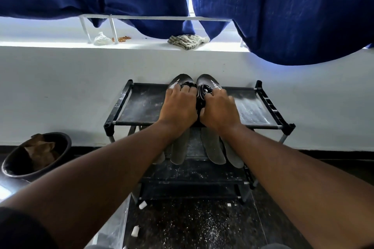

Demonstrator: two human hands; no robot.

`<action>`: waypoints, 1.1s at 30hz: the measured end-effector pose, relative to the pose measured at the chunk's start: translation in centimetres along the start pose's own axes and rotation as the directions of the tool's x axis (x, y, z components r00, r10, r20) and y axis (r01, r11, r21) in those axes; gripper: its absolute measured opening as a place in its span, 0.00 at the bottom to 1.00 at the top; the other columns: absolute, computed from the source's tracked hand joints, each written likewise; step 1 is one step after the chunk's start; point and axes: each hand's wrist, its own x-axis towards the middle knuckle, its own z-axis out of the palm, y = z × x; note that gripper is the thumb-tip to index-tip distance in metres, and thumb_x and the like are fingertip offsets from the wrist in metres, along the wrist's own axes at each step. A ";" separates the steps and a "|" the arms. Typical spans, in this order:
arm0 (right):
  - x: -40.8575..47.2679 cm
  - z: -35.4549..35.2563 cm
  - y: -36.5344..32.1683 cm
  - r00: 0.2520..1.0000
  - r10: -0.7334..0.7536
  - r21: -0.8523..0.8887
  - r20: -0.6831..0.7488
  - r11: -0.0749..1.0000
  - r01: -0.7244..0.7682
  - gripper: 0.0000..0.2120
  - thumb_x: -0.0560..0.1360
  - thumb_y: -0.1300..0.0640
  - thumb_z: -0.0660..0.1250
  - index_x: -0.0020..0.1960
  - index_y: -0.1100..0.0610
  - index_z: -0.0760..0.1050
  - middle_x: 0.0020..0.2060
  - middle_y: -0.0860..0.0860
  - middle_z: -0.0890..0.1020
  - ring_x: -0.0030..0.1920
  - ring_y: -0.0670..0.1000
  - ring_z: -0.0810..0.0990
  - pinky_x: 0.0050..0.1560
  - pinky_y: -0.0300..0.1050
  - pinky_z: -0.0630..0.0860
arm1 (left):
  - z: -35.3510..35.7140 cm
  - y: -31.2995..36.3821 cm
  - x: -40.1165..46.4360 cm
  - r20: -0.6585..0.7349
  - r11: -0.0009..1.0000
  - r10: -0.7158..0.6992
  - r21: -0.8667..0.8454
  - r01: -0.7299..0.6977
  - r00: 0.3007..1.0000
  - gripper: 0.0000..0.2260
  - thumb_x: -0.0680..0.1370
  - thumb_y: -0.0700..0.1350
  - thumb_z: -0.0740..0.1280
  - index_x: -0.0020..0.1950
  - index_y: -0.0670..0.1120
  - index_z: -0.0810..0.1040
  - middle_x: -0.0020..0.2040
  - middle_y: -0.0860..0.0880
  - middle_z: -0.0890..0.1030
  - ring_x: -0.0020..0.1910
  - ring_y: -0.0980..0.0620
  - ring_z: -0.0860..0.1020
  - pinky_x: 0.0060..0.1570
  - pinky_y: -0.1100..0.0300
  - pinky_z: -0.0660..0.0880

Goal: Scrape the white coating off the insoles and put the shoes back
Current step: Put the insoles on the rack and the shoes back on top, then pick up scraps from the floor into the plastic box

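A black shoe rack (141, 105) stands against the white wall, and everything here sits in relation to it. On the rack's top shelf, at the middle and pushed back toward the wall, two dark shoes stand side by side, toes pointing at the wall: the left shoe (180, 82) and the right shoe (208, 82), touching or nearly touching each other.

The left hand (178, 107) lies over the left shoe, its fingers curled down into the shoe's opening near the laces and gripping it; only the toe shows beyond the fingertips. The right hand (219, 110) covers the right shoe the same way, fingers bent around the tongue and lace area, holding it. The heels of both shoes are hidden under the palms.

On the rack's lower shelf, below the wrists, several grey insoles (212, 147) lie with their ends hanging over the front edge. White powder is smeared on the top shelf to either side of the shoes and scattered on the dark floor in front of the rack, where small white chalk-like pieces (142, 204) also lie.

Left of the rack a dark round bin (60, 159) holds crumpled brown paper. Above the rack, on the window ledge, rests a striped cloth (188, 41), with blue curtains (283, 16) hanging over it.
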 end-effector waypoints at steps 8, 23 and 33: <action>0.6 -1.6 -1.8 0.971 -0.141 -0.158 -0.193 0.981 0.111 0.14 0.71 0.54 0.60 0.52 0.58 0.77 0.51 0.56 0.78 0.53 0.58 0.73 0.51 0.56 0.69 | -2.0 -1.7 -2.3 -0.143 1.000 -0.023 0.013 0.025 0.989 0.21 0.76 0.46 0.59 0.68 0.42 0.74 0.64 0.42 0.75 0.62 0.42 0.73 0.64 0.46 0.69; -2.5 1.8 -11.9 0.802 -0.418 0.016 -0.426 0.883 0.469 0.07 0.69 0.67 0.62 0.47 0.62 0.73 0.47 0.60 0.74 0.47 0.59 0.73 0.44 0.53 0.73 | -3.5 -10.1 -13.9 0.000 0.925 -0.367 -0.106 0.365 0.930 0.13 0.86 0.46 0.59 0.51 0.43 0.81 0.43 0.44 0.84 0.40 0.46 0.82 0.39 0.57 0.75; -9.8 14.5 -19.9 0.799 -0.567 0.225 -0.200 0.767 0.601 0.05 0.70 0.64 0.60 0.43 0.62 0.74 0.43 0.60 0.75 0.46 0.60 0.74 0.46 0.54 0.76 | 3.6 -19.0 -26.0 0.339 0.831 -0.516 -0.023 0.555 0.787 0.12 0.82 0.46 0.60 0.61 0.47 0.80 0.53 0.40 0.84 0.51 0.35 0.82 0.49 0.48 0.76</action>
